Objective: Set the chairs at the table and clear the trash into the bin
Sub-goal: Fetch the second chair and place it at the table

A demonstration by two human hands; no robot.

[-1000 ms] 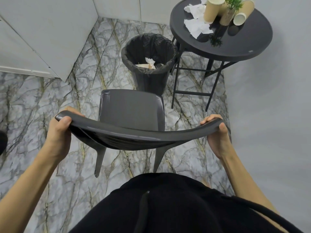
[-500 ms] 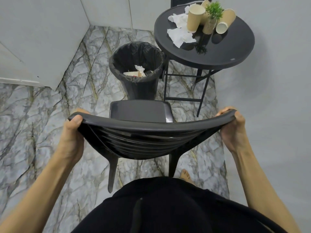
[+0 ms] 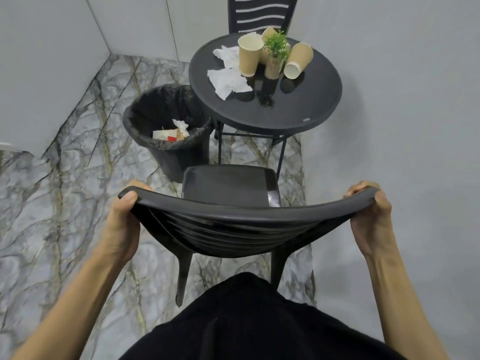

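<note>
Two hands grip one chair (image 3: 231,188) by the top rail of its backrest. The left hand (image 3: 120,224) has its fingers curled over the rail's left end, thumb pressed on the near face; the right hand (image 3: 370,219) is clamped the same way on the right end. The seat points toward the table (image 3: 311,105), its front edge just short of the table's near legs and not yet under the top. Whether the chair's feet touch the floor (image 3: 65,190) cannot be told.

The table is round and black, on thin folding legs. On its far half stand an upright cup (image 3: 249,57) and a small plant (image 3: 275,57) in a pot, with a tipped cup (image 3: 297,61) lying right of the plant, mouth toward the camera, and another cup (image 3: 267,35) partly hidden behind the plant. Crumpled napkins (image 3: 228,77) lie left of the upright cup (at least two pieces, one behind the other).

Left of the table, tucked against its edge, stands the bin (image 3: 168,152), lined with a black bag and already holding paper and a scrap of red. A second chair (image 3: 259,14) stands beyond the table, its slatted back upright against the wall.
</note>
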